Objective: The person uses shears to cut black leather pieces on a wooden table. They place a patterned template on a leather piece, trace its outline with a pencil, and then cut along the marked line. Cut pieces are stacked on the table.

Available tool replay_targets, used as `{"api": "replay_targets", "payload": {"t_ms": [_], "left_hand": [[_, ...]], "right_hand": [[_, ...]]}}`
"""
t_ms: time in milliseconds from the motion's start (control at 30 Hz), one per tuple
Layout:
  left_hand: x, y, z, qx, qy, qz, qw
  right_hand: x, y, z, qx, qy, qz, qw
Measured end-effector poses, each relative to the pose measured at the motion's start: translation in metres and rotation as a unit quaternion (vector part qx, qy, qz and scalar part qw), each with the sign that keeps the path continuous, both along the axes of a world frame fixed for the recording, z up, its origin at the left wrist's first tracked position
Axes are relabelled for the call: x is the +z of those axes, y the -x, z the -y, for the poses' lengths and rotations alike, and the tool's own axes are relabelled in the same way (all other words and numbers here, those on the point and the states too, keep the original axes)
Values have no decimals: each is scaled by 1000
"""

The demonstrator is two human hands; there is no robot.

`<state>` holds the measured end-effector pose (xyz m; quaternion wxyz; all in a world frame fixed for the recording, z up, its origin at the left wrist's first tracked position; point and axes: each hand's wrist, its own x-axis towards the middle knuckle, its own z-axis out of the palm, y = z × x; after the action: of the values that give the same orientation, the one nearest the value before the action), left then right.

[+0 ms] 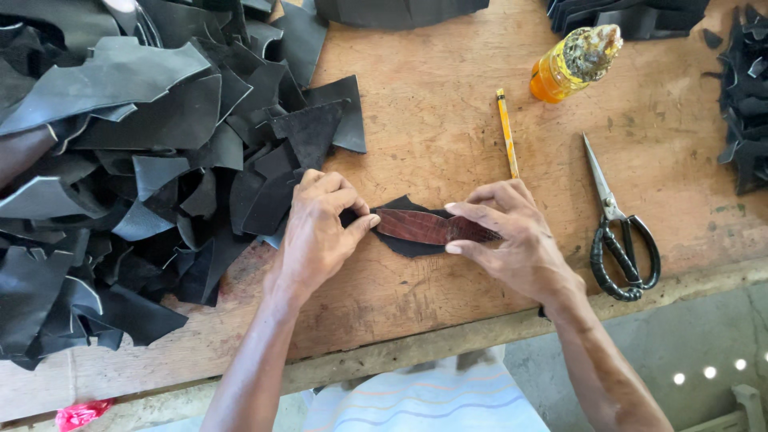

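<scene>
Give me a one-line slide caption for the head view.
Left hand and right hand press a brown leaf-shaped template onto a black leather scrap on a wooden workbench.
</scene>
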<state>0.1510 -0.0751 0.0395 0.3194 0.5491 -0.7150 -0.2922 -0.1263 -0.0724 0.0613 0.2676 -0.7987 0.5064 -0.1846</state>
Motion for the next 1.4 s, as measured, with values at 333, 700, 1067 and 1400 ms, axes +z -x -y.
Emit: {"api": "replay_targets", "payload": {"t_ms": [333,700,1067,1400], "left_hand": [[-9,-3,0,7,11,-10,1000],[-9,-4,2,7,-6,-19,1000],[-5,-3,2,1,-10,-14,1000],[8,1,0,-21,-37,39,998]], "right_hand": [[-18,-17,-5,9,25,6,1000],[-19,-19,-4,4,26,9,1000],[-15,-19,-5,-5,16,12,1000],[1,-5,30,-31,-182,55,981]]}}
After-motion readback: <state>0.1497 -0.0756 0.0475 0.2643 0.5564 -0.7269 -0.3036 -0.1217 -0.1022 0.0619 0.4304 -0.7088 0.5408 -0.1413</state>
